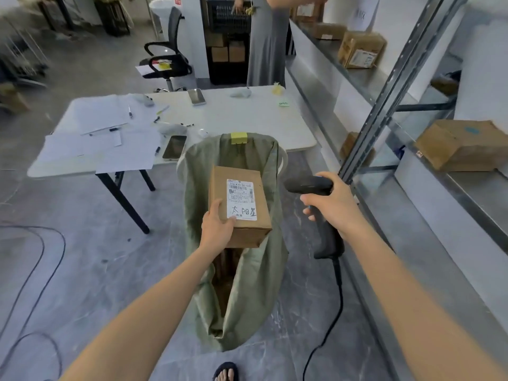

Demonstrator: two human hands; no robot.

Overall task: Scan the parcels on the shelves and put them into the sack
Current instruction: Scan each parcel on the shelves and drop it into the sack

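Observation:
My left hand (pixel 217 225) grips the near left corner of a brown cardboard parcel (pixel 242 232) with a white shipping label, holding it over the open mouth of the green sack (pixel 255 292). More brown parcels show deep inside the sack. My right hand (pixel 330 204) holds a black corded barcode scanner (pixel 309 185) by its handle, its head pointing left toward the parcel. Other parcels lie on the metal shelves at the right: one large box (pixel 461 145) on the near shelf, another (pixel 360 49) farther back.
A white table (pixel 233 119) behind the sack carries papers, pens and a phone (pixel 174 147). The shelf's metal upright (pixel 384 89) stands just right of my scanner hand. A person in a grey dress (pixel 265 42) stands beyond the table. Cables lie on the floor at left.

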